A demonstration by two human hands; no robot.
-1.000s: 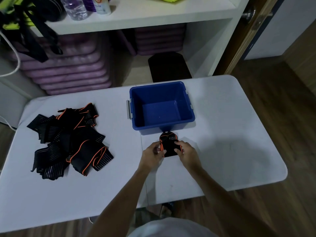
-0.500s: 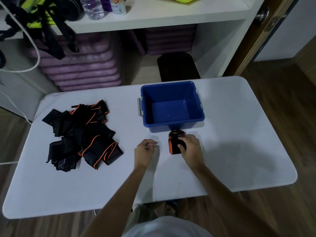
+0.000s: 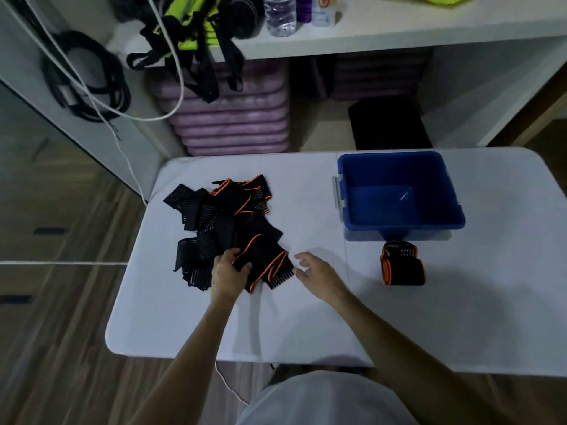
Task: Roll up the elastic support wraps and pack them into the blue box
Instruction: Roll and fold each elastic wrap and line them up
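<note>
Black wraps (image 3: 228, 228) in a pile, edged in orange, some ribbed with thin pale stripes. Rolled wrap (image 3: 402, 264) likewise black with orange trim. Deep blue box (image 3: 399, 191) with pale grey latch. White worktop (image 3: 306, 326). Brown wood-grain floor (image 3: 61, 348). Stacked mauve mats (image 3: 233, 118) under white shelf (image 3: 399, 38). Neon yellow-green gear (image 3: 190, 23) with black straps. White cable (image 3: 92, 96).

white table (image 3: 306, 326), wooden floor (image 3: 61, 348), white shelf (image 3: 399, 38)

White table (image 3: 306, 326): wraps (image 3: 227, 222), seemingly empty box (image 3: 399, 222)
</note>
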